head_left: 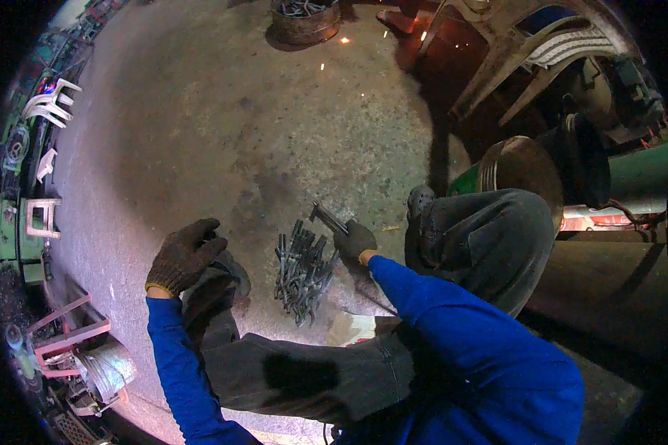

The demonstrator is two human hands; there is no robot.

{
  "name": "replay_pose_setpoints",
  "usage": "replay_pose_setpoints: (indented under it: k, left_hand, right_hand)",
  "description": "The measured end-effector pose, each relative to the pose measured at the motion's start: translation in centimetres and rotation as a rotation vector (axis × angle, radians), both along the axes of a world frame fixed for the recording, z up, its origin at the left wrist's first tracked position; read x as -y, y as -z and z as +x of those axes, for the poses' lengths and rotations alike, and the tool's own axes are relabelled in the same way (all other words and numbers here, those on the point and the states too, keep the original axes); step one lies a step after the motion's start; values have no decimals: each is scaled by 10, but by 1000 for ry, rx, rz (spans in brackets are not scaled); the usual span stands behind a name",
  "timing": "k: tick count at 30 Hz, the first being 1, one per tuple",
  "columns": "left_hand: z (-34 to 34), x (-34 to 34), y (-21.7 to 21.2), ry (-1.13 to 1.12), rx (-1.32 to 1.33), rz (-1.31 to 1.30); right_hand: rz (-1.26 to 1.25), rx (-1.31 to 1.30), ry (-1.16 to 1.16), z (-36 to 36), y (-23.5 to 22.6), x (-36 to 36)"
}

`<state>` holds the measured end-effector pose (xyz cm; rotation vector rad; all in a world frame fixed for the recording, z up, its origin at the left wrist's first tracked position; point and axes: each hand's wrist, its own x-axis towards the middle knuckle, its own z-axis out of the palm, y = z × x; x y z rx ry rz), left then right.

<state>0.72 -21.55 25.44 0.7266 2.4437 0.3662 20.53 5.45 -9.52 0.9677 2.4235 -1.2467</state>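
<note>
Where heaped, grey rods (298, 276), seemingly bent

The rear end of the metal tool (331, 219) is concealed inside the right grip (355, 239); its exact type cannot be determined. Within the pile of grey metal pieces (300, 271), upper pieces cover lower ones, preventing a count. The left grip (182, 259) obscures part of the left shoe (236, 274). The right trouser leg (490, 230) masks the lower section of the green-sided barrel (490, 170). The upper edge truncates the round metal container (304, 30). Machinery (15, 148) along the left rim is too small and dark to resolve
</note>
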Motion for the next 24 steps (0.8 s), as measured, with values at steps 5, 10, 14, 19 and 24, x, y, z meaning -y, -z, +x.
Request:
replay_pose_setpoints:
  k: [5,10,14,19,24]
  left_hand:
    - [-4,4,10,-38,12,69]
    - [1,-1,1,-41,-30,45]
    - [-2,5,8,-18,-47,69]
    - [-2,5,6,-7,-50,78]
    - [-4,7,9,6,-57,84]
  right_hand:
    - [73,9,-22,-1,20,-2]
    - [26,-39,-16,2,14,-1]
    - [49,-31,-7,1,9,-1]
    - [64,-27,-8,0,11,1]
    - [95,-62,-22,1,14,0]
